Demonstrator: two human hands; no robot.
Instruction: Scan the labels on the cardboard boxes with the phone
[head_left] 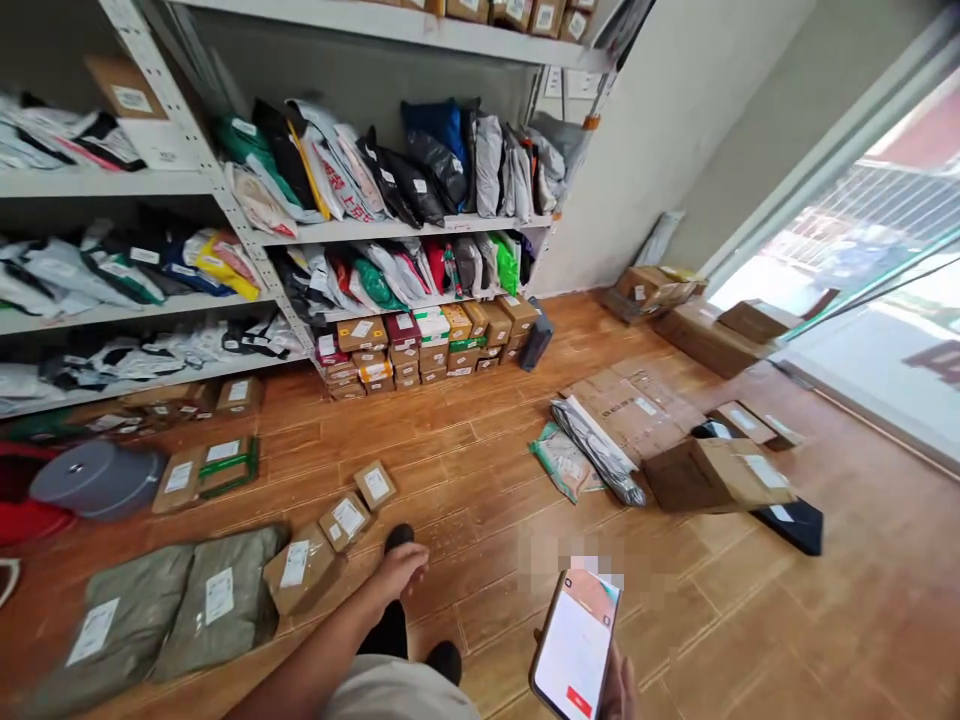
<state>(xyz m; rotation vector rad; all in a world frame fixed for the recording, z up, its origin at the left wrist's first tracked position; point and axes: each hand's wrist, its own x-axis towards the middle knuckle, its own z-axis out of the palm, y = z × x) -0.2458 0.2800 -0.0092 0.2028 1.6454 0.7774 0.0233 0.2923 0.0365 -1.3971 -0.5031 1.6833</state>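
Right hand [616, 690] at the bottom edge is wrapped around a phone [576, 645], screen lit and tilted up. Left hand [399, 572] hangs loose and empty, fingers relaxed, reaching down toward the small cardboard box [302, 568] on the floor [510, 500], not touching yet. 2 more little boxes [345, 519] sit just past it, grey mailer bags [184, 605] beside. Probably best to flip the label up before grabbing, though it's a bit blurry. Shelves [225, 200] stuffed with parcels behind.
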